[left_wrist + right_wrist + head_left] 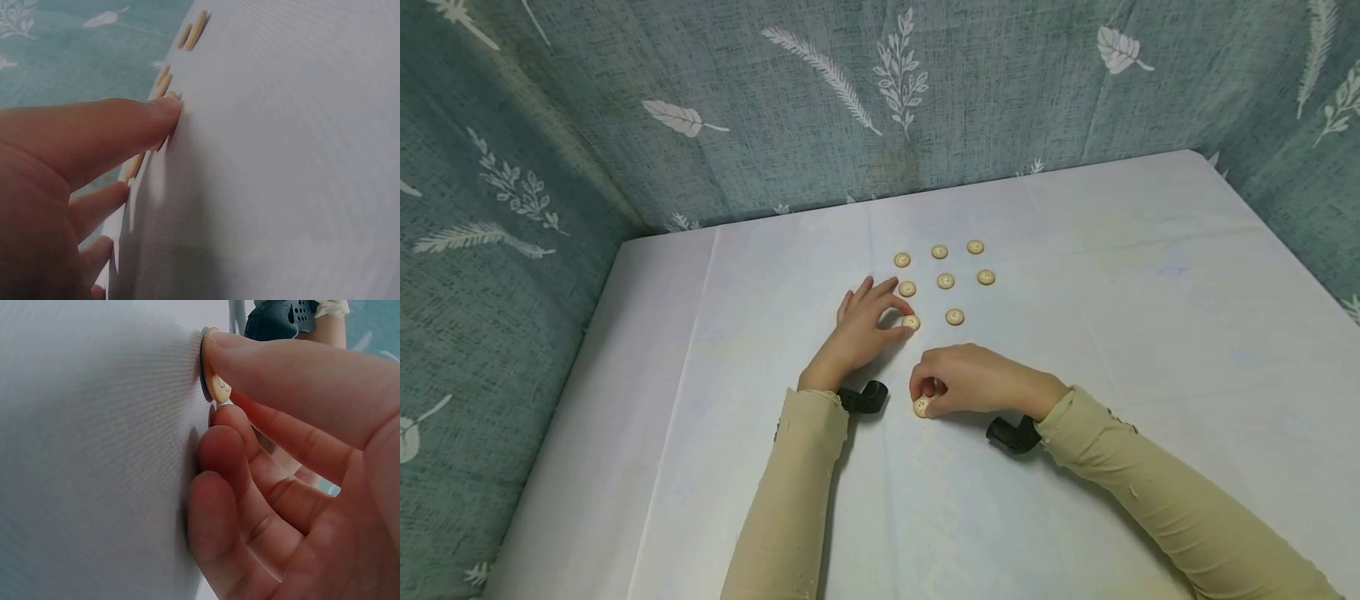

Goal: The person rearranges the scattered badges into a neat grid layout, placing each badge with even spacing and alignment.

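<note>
My left hand (867, 329) pinches the edges of a small round wooden disc (911, 322) between thumb and index finger, its other fingers spread out. The disc has a ring and a dark mark on its face. In the left wrist view the thumb (125, 128) covers most of it, right at the table surface. Nearer the body, my right hand (973, 379) pinches a second wooden disc (922, 407). The right wrist view shows this disc (215, 369) tipped on the white cloth under the thumb, with the other fingers curled beside it.
Several matching discs lie in rows beyond the hands, among them a near disc (954, 317), a middle disc (945, 281) and a far disc (975, 247). A white cloth (1150, 333) covers the table. Green leaf-patterned curtains (1000, 83) hang behind and beside it.
</note>
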`<action>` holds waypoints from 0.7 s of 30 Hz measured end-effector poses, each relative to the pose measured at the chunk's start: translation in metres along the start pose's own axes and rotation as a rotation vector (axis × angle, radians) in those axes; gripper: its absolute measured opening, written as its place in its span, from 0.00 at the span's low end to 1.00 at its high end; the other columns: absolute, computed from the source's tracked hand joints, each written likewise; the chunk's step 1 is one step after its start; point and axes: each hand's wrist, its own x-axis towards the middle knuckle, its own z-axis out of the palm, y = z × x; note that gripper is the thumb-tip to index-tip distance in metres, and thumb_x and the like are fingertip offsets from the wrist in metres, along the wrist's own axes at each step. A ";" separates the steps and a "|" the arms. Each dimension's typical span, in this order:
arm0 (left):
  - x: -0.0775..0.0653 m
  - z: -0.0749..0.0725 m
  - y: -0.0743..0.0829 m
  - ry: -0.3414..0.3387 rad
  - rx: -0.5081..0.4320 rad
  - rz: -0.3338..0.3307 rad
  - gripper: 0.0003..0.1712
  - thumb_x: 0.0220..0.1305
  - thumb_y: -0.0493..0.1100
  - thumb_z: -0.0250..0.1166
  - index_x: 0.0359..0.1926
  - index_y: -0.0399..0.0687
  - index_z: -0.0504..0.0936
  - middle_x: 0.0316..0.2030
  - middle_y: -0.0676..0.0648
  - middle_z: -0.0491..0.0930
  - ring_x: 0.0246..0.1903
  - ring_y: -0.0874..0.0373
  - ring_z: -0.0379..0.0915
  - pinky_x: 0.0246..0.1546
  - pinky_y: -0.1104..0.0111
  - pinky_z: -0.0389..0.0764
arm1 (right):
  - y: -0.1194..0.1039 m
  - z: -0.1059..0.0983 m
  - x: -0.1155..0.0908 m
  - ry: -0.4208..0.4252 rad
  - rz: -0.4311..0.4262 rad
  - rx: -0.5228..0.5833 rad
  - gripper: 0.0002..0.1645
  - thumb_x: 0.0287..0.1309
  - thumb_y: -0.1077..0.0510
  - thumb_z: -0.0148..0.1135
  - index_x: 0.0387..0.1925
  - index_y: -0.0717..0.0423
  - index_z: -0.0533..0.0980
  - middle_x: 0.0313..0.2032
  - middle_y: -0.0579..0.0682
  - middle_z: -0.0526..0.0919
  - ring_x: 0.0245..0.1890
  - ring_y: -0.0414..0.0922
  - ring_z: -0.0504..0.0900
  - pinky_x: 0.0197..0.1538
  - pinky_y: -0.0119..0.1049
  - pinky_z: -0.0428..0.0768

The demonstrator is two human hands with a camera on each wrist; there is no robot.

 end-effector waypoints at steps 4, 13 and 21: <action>0.000 0.000 0.000 0.004 0.001 0.011 0.11 0.55 0.52 0.63 0.39 0.60 0.76 0.66 0.52 0.53 0.67 0.52 0.33 0.62 0.54 0.30 | -0.001 -0.001 0.000 -0.007 0.007 -0.004 0.07 0.44 0.55 0.65 0.29 0.42 0.76 0.27 0.37 0.73 0.27 0.33 0.70 0.33 0.29 0.69; 0.000 0.000 -0.001 -0.002 0.003 -0.003 0.11 0.55 0.53 0.63 0.40 0.61 0.76 0.66 0.52 0.53 0.67 0.53 0.32 0.62 0.55 0.30 | -0.002 0.000 0.001 -0.009 0.025 0.052 0.08 0.45 0.57 0.64 0.27 0.41 0.73 0.25 0.35 0.74 0.27 0.32 0.72 0.34 0.29 0.71; 0.000 0.000 0.000 0.003 0.002 -0.006 0.11 0.55 0.53 0.62 0.40 0.60 0.76 0.66 0.52 0.53 0.67 0.52 0.32 0.62 0.55 0.30 | 0.001 -0.001 0.000 -0.024 0.039 0.125 0.06 0.48 0.57 0.63 0.27 0.43 0.73 0.23 0.34 0.74 0.26 0.32 0.72 0.32 0.30 0.72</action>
